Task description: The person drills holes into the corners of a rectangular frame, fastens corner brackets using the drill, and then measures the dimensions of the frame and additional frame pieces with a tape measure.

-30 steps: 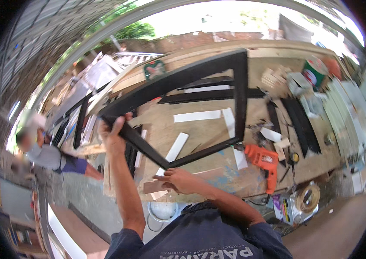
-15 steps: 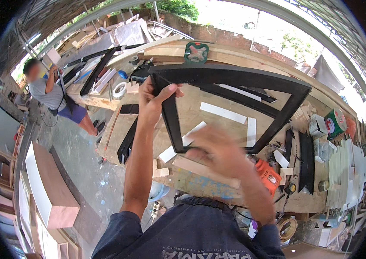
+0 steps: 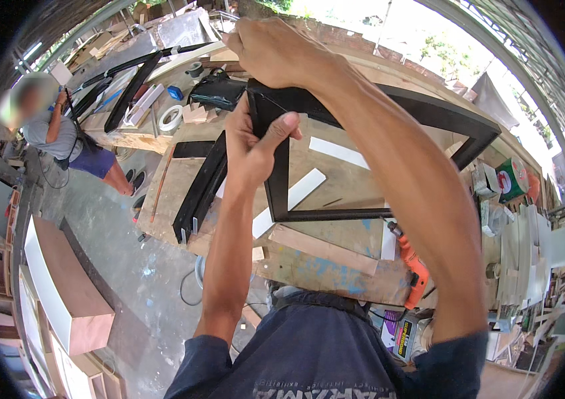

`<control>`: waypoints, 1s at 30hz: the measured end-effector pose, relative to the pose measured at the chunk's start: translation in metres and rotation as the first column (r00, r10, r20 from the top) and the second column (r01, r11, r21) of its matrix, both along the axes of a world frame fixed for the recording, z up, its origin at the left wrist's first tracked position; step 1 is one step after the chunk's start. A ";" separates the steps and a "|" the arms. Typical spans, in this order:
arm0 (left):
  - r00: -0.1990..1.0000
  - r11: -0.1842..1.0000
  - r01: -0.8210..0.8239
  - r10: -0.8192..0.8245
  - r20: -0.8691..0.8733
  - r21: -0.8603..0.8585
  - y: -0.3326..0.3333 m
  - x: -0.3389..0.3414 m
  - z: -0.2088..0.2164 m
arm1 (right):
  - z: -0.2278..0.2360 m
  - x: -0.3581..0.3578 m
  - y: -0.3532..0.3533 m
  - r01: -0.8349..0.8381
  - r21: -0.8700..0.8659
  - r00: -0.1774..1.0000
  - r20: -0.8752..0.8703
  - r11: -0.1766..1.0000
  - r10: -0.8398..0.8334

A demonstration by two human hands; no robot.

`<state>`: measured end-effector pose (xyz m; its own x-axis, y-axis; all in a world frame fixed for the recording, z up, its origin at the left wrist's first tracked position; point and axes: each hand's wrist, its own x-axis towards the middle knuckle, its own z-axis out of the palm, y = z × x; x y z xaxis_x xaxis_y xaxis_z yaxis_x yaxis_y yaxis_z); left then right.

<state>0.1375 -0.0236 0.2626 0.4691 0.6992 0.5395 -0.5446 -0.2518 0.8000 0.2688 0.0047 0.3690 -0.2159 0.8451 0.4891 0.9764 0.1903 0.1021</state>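
Note:
A black four-sided frame [image 3: 429, 110] is tilted up above the workbench. My left hand [image 3: 259, 143] grips it at the upper left corner, thumb across the near face and fingers behind the bar. Just above that same corner is my right hand [image 3: 279, 53], raised with the fingers curled closed. Whatever it holds, if anything, is hidden by the hand itself. My right forearm crosses in front of the frame and covers part of its top bar and its right side. An orange power drill [image 3: 415, 269] lies at the bench's near edge, below the frame.
White strips [image 3: 307, 193] and a wooden strip [image 3: 322, 249] lie on the workbench [image 3: 342, 176]. Black bars [image 3: 202, 189] rest at its left. A white tape roll [image 3: 171, 118] sits farther back. A green can [image 3: 512, 179] stands right. Another person [image 3: 63, 133] stands far left.
My right hand has gone from a blurred spot by the frame's lower bar up to above its upper left corner. My left hand keeps its grip on the frame.

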 end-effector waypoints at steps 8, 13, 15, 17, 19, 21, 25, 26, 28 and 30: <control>0.998 0.997 0.067 -0.067 0.000 0.029 0.005 0.010 0.000 | 0.017 -0.001 -0.013 0.091 -0.005 0.948 -0.306 0.996 -0.089; 0.988 0.989 0.149 -0.149 0.049 0.004 0.003 0.022 -0.001 | 0.057 0.008 -0.024 0.051 0.249 0.940 -0.339 0.967 0.038; 0.997 0.997 0.082 -0.082 0.008 0.002 0.013 0.006 -0.006 | 0.029 -0.008 -0.003 -0.015 0.111 0.946 -0.319 0.994 0.050; 0.994 0.995 0.101 -0.101 0.034 0.019 0.007 0.017 0.001 | 0.010 -0.012 -0.002 0.051 -0.064 0.959 -0.277 0.997 -0.066; 0.992 0.993 0.117 -0.117 0.051 0.003 0.007 0.021 0.001 | 0.004 -0.004 -0.001 0.047 -0.010 0.971 -0.233 0.999 -0.048; 0.992 0.992 0.117 -0.119 0.031 0.044 0.007 0.020 0.000 | 0.003 -0.001 0.001 0.068 -0.135 0.982 -0.165 0.989 -0.090; 0.995 0.995 0.091 -0.092 0.024 0.038 0.008 0.015 0.001 | 0.007 0.000 0.007 0.049 -0.144 0.979 -0.191 0.988 -0.076; 0.996 0.996 0.087 -0.088 0.012 0.030 0.011 0.011 0.000 | 0.011 -0.001 0.008 0.042 -0.134 0.979 -0.193 0.990 -0.068; 0.997 0.997 0.076 -0.076 0.003 0.026 0.015 0.006 0.003 | 0.024 -0.001 0.009 0.109 0.111 0.889 -0.455 0.988 -0.047; 0.984 0.985 0.168 -0.169 0.064 0.027 -0.001 0.031 0.001 | 0.058 0.038 -0.007 0.198 0.083 0.918 -0.365 0.977 -0.156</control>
<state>0.1686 -0.0241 0.2636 0.5423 0.6009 0.5872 -0.6317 -0.1691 0.7565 0.3066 -0.0022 0.4273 0.1375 0.7865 0.6021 0.9691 0.0187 -0.2458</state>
